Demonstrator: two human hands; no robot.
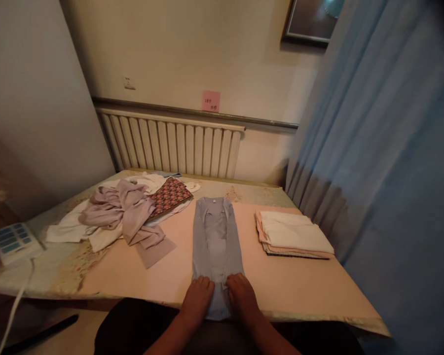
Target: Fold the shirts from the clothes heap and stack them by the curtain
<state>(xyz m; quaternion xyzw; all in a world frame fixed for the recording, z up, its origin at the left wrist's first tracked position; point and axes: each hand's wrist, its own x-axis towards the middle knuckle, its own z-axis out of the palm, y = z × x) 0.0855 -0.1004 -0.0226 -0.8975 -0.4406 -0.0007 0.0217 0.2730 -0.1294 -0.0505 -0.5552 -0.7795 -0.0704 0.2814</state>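
Note:
A blue-grey shirt [217, 236] lies in a long narrow strip in front of me, its sides folded inward and its collar end with a small label pointing to the wall. Its lower end reaches the table's front edge. My left hand [200, 295] is closed on the left side of the cloth near that end, fingers curled. Opposite it, my right hand [241, 295] grips the right side, its fingertips pinching the fabric by the inner fold. Both palms and thumbs are mostly hidden from view.
Left of the shirt is a loose heap of clothes, with a mauve garment [124, 207] and a red patterned cloth [172, 196]. A folded stack [296, 234] sits at right on the pink mat [281, 286]. A white power strip [17, 244] stands far left; blue curtains [358, 148] hang right.

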